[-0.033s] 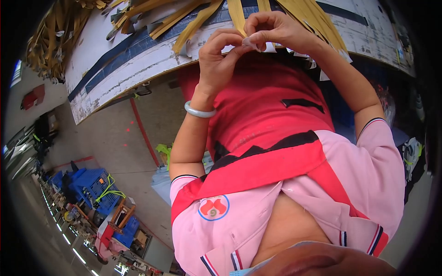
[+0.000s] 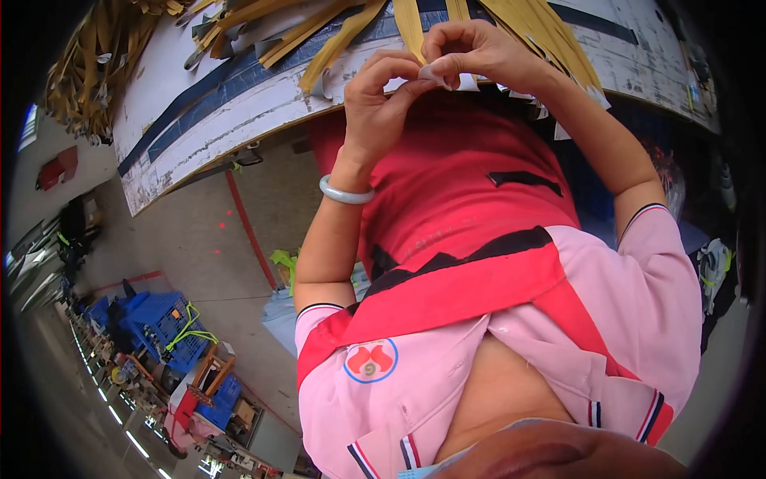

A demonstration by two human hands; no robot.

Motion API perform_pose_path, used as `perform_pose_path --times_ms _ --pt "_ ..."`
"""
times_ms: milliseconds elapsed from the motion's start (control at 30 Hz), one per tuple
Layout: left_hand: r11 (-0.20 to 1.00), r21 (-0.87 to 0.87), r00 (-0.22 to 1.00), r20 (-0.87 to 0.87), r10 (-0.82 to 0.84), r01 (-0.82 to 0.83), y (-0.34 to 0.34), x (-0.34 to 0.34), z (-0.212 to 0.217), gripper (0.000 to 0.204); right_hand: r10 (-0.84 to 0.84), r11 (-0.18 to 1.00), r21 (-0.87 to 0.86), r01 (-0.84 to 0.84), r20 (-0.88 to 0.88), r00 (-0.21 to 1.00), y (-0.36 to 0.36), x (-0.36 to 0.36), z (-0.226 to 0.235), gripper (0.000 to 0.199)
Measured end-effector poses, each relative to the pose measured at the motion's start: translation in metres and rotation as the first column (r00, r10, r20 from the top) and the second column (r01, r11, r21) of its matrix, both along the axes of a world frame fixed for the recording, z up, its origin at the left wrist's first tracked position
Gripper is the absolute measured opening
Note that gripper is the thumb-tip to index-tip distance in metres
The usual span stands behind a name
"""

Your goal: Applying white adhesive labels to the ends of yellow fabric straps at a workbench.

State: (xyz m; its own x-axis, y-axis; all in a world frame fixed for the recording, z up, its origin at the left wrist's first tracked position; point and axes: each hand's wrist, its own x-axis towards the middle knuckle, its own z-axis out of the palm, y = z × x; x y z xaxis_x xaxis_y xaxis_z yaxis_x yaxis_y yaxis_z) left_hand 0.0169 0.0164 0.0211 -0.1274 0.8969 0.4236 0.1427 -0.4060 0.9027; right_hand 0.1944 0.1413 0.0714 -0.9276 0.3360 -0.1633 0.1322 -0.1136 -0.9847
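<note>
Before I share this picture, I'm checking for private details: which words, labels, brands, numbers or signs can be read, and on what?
No wording can be read with certainty.
Round badge on the pink shirt: blue ring, red shapes, any lettering too small.
Red apron: faint marks, too blurred.
Light-blue item at the bottom edge: marks too small.
White piece between left hand and right hand: no text visible.

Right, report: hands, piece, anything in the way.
Left hand and right hand: fingertips meeting at small whitish piece. Piece held by table edge. Yellowish strips on table, close beyond both hands.
</note>
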Motion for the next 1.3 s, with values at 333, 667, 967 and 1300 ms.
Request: perform_pose_path --times_ms 333,667,967,1300 --pt "0.966 -0.232 0.95 0.31 -0.037 0.113 0.001 -0.018 0.005 0.007 0.124 0.971 0.191 -0.146 0.123 0.985 0.016 -0.011 -0.005 0.018" --pt "0.941 -0.196 0.936 0.166 0.311 -0.277 -0.002 0.012 -0.005 0.008 -0.094 0.418 0.852 0.314 -0.304 0.948 -0.011 -0.034 -0.003 0.012" --pt "0.951 -0.306 0.971 0.237 0.036 0.039 -0.017 0.021 -0.011 0.004 -0.478 0.666 0.515 0.539 -0.26 0.839 0.008 -0.028 -0.015 0.013" --pt "0.997 -0.072 0.991 0.134 -0.029 0.039 0.01 -0.024 0.008 0.029 -0.235 0.954 0.137 0.266 -0.207 0.95 0.002 -0.024 -0.023 0.005"
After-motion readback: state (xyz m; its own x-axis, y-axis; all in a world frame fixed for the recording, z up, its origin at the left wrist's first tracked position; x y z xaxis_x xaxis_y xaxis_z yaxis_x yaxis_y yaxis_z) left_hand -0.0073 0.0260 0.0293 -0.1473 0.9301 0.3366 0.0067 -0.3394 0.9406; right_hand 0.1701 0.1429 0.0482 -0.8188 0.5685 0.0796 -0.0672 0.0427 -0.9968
